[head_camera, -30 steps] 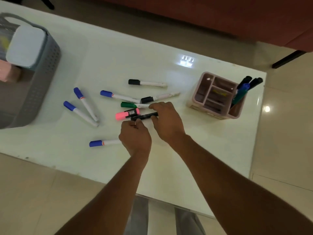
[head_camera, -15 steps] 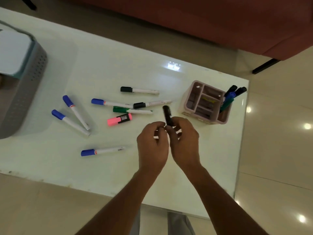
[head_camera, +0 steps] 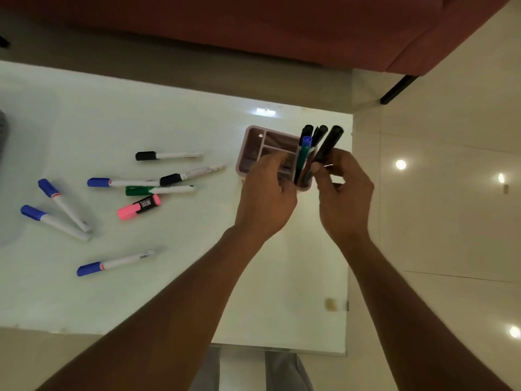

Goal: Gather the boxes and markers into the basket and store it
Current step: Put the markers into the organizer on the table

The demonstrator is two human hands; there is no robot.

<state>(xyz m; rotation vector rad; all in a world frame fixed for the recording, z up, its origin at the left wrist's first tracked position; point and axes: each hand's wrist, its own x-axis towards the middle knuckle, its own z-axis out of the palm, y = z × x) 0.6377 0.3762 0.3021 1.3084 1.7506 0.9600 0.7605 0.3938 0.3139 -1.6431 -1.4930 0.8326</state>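
Observation:
My right hand (head_camera: 345, 190) grips a black marker (head_camera: 328, 146) and holds it tilted over the right end of the pink organizer box (head_camera: 255, 146), where several markers (head_camera: 305, 153) stand upright. My left hand (head_camera: 266, 197) rests against the box's front, fingers curled on its edge. Loose on the white table (head_camera: 197, 277) lie a pink highlighter (head_camera: 138, 207), a green marker (head_camera: 158, 190), black-capped markers (head_camera: 166, 155) and several blue-capped markers (head_camera: 112, 262). Only a grey sliver of the basket (head_camera: 2, 128) shows at the left edge.
A dark red sofa (head_camera: 282, 29) runs along the far side, with a black leg (head_camera: 397, 90) on the glossy tiled floor (head_camera: 451, 221) to the right. The table's right edge lies just past the pink box.
My right hand picked the black marker from the pile and carried it right to the pink box. My left hand followed to the box. The view swung right, so the basket left the frame.

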